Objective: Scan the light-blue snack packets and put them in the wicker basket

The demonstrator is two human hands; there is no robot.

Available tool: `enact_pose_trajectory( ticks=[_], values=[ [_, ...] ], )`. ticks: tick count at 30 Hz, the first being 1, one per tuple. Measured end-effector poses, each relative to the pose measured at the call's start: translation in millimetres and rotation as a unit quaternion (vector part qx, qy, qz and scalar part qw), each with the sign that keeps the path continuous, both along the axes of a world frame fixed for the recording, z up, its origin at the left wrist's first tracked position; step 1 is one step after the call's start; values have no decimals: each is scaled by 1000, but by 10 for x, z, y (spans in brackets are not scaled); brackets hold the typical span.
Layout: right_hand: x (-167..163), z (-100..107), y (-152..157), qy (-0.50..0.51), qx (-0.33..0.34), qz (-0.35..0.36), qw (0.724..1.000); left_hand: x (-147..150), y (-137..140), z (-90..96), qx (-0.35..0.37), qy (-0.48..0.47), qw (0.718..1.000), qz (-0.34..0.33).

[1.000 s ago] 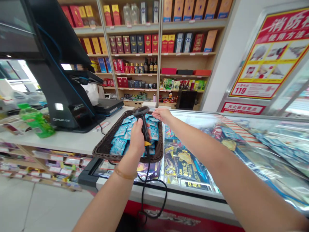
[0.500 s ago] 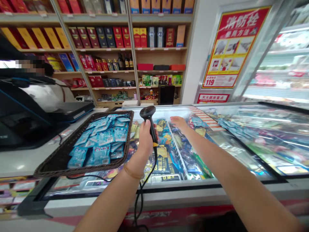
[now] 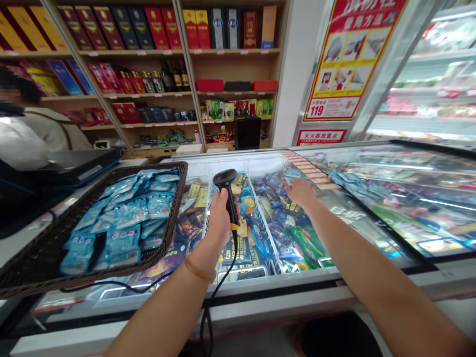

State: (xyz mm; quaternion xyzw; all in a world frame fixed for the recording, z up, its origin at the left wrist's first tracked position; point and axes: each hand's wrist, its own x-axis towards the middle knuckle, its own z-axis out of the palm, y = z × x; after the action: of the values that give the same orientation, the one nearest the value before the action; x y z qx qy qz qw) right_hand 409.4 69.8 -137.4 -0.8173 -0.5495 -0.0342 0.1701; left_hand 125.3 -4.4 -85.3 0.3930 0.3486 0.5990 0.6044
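My left hand point(image 3: 220, 213) is wrapped round the handle of a black barcode scanner point(image 3: 226, 177), held upright over the chest freezer. A black cable runs down from the handle past my wrist. Farther right, my right hand point(image 3: 300, 192) has its fingers bent and closed at the lower edge of a small blue packet point(image 3: 293, 173); the fingertips are partly hidden. Left of the scanner stands a dark woven basket point(image 3: 177, 203) with many similar blue packets point(image 3: 128, 213) piled inside.
The chest freezer point(image 3: 260, 292) holds bagged goods split by white wire dividers point(image 3: 266, 223). More blue packets point(image 3: 353, 183) lie on the right-hand glass. Shelves of boxes and bottles point(image 3: 178, 74) stand behind. A person in white point(image 3: 48, 131) is at the far left beside dark counter equipment point(image 3: 92, 163).
My right hand has moved right, its fingers going from stretched out to closed at the blue packet. The view has tilted down and right, while the scanner stays in my left hand.
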Motion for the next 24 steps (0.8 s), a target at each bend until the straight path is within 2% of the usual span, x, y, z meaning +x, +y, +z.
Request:
enact_pose_trajectory(
  ticks=[5, 8, 11, 14, 17, 21, 24],
  values=[
    [-103, 90, -64, 5, 32, 31, 999, -5, -48, -36, -7, 15, 1000, -23],
    [-52, 84, -74, -6, 69, 5, 998, 7, -68, -32, 7, 18, 1000, -19],
    [60, 39, -34, 17, 23, -28, 999, 16, -90, -26, 8, 25, 999, -24],
    [149, -9, 22, 73, -9, -28, 997, 26, -107, -30, 11, 26, 999, -28],
    [164, -22, 42, 123, 40, -19, 991, 35, -115, -36, 16, 30, 999, -30],
    [114, 43, 0, 162, 115, 26, 980, 37, -120, -37, 20, 41, 998, -35],
    [72, 103, -27, 213, 184, 58, 958, 32, -132, -33, 27, 42, 998, -42]
  ],
)
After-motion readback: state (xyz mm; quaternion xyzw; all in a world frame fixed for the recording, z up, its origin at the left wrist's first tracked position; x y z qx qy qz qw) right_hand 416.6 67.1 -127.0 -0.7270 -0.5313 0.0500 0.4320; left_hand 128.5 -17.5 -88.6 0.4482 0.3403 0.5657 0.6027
